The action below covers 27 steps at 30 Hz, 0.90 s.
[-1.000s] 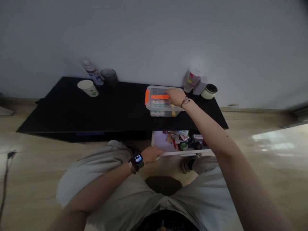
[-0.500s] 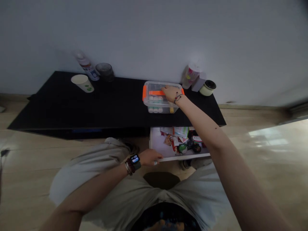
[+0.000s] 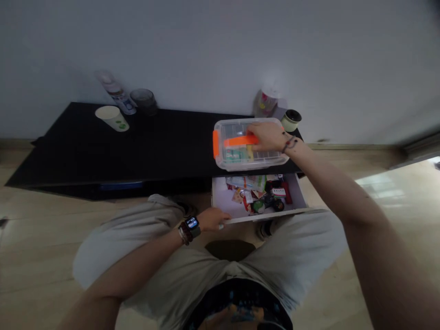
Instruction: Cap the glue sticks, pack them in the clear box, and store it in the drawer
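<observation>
My right hand (image 3: 270,136) is closed round the orange handle of a clear plastic storage box (image 3: 227,158) with orange latches. The box is held up over the black cabinet top, and small items show blurred through its lid. My left hand (image 3: 213,219) grips the left part of the front edge of a white drawer (image 3: 237,220), which is pulled out below the cabinet top. Inside the drawer lie a clear packet (image 3: 249,183), a green round item (image 3: 258,207) and several other small loose things.
On the black cabinet (image 3: 165,142) stand a paper cup (image 3: 113,119), a spray can (image 3: 118,96) and a dark glass (image 3: 144,101) at the left. At the back right are a clear bottle (image 3: 265,103) and a pale green jar (image 3: 291,120). My knees flank the drawer.
My right hand has lifted the storage box and brought it nearer and to the right. My left hand stays on the drawer's front edge; the camera view has shifted slightly.
</observation>
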Motion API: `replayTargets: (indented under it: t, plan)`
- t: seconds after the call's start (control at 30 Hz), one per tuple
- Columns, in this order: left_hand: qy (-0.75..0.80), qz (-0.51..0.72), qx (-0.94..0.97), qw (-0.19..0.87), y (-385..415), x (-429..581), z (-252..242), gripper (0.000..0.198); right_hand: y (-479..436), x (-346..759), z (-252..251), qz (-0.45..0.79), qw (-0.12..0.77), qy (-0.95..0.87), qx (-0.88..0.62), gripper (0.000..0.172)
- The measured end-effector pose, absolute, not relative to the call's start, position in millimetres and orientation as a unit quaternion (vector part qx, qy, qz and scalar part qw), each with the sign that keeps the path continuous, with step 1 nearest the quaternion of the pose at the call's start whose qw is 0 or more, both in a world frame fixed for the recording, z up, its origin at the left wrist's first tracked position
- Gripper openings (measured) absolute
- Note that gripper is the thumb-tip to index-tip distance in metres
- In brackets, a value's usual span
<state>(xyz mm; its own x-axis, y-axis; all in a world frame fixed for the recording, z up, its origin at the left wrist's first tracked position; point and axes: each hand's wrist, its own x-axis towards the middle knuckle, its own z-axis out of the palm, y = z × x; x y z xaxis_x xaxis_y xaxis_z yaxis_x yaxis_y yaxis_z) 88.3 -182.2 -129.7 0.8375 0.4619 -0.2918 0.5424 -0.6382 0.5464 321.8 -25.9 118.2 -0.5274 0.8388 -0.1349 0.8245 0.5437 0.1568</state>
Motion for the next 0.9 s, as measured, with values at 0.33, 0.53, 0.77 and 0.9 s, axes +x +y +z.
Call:
replayTargets:
  t: [0.33,0.53,0.77,0.9]
  plan:
    - [0.276,-0.064,0.902,0.327,-185.4,88.1,-126.9,0.042,-111.1,383.2,98.5,-0.079,0.165,0.87,0.457,0.033]
    - [0.278,-0.071,0.896,0.339,-185.7,87.0,-124.1,0.042,-132.3,401.2,46.2,-0.092,0.199,0.85,0.479,0.037]
    - [0.275,-0.082,0.894,0.345,-186.4,88.3,-123.8,0.043,-133.7,401.1,-4.0,-0.096,0.229,0.839,0.483,0.039]
    - [0.279,-0.075,0.893,0.344,-188.5,87.7,-124.2,0.041,-129.1,388.1,-30.0,-0.109,0.247,0.834,0.481,0.038]
